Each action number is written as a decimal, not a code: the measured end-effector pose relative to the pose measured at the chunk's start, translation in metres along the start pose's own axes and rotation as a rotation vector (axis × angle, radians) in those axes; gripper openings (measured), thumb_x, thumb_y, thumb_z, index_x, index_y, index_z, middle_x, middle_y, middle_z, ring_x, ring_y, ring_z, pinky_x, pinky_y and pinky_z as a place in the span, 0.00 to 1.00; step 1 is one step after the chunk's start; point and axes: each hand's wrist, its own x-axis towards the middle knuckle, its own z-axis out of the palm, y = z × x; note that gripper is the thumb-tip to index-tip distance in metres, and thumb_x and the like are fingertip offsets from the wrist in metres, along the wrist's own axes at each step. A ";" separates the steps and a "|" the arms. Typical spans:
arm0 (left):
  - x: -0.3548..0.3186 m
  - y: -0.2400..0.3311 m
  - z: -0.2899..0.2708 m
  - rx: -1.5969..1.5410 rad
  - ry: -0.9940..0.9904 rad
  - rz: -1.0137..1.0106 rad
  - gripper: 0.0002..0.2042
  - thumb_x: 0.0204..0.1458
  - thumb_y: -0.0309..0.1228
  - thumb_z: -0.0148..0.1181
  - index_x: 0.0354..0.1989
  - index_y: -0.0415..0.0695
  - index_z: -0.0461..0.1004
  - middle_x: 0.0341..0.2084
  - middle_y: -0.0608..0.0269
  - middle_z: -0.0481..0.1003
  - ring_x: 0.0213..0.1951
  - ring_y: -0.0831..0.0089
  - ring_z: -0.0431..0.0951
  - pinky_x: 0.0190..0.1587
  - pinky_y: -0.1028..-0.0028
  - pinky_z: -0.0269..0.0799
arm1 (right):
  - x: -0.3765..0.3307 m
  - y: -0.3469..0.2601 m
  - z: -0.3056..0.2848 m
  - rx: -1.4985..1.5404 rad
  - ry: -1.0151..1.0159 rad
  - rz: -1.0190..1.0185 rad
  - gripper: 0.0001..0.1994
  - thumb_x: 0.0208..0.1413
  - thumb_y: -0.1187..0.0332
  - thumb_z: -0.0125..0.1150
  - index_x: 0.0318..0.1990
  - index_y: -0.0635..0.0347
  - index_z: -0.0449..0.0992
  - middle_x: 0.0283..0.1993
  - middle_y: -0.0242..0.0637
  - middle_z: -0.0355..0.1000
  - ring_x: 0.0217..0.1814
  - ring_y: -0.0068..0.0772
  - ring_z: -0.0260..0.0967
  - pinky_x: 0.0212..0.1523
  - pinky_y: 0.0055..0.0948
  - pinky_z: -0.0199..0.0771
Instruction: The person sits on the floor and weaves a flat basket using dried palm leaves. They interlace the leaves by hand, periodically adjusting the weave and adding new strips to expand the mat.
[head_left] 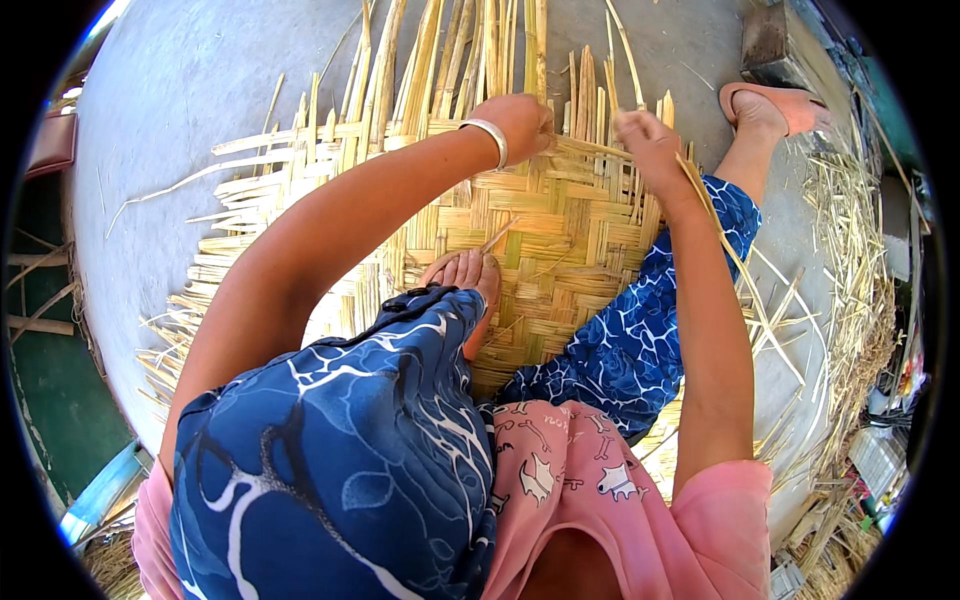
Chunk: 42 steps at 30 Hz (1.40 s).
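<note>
A woven mat of split reed strips (560,255) lies on the floor beneath me, its pale yellow bands crossing over and under. At its far edge my left hand (518,128), with a silver bangle on the wrist, is closed around a reed strip (592,148). This strip runs across the weave toward my right hand (650,145), whose fingers are pinched on it. A loose length of reed (725,225) trails beside my right wrist. Several unwoven reed ends (455,60) stretch away beyond the left hand. What lies inside the curled fingers is partly hidden.
My bare foot (465,272) rests on the mat; the other foot wears a pink slipper (800,108) at the far right. Reed scraps (840,260) are heaped along the right side. A wooden block (785,45) sits at the far right. Grey concrete (150,130) surrounds the mat.
</note>
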 end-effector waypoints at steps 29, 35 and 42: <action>0.006 -0.002 0.001 -0.242 0.290 -0.418 0.13 0.40 0.40 0.59 0.26 0.42 0.76 0.24 0.50 0.76 0.29 0.56 0.77 0.35 0.65 0.72 | 0.045 -0.021 0.025 0.871 -0.429 0.200 0.17 0.48 0.69 0.64 0.45 0.63 0.71 0.38 0.41 0.75 0.38 0.31 0.74 0.39 0.33 0.78; 0.015 -0.006 -0.004 -0.138 0.040 -0.304 0.13 0.43 0.40 0.57 0.30 0.43 0.77 0.28 0.52 0.77 0.33 0.57 0.77 0.38 0.65 0.72 | 0.032 -0.027 0.030 0.699 -0.301 0.051 0.14 0.50 0.71 0.60 0.45 0.62 0.72 0.40 0.40 0.75 0.41 0.29 0.72 0.42 0.28 0.73; 0.026 -0.011 -0.006 0.048 -0.175 -0.103 0.13 0.48 0.39 0.55 0.36 0.46 0.78 0.30 0.54 0.77 0.35 0.57 0.77 0.40 0.64 0.72 | 0.028 -0.028 0.040 0.423 -0.155 -0.057 0.17 0.48 0.70 0.56 0.47 0.63 0.72 0.40 0.40 0.75 0.42 0.30 0.72 0.45 0.28 0.70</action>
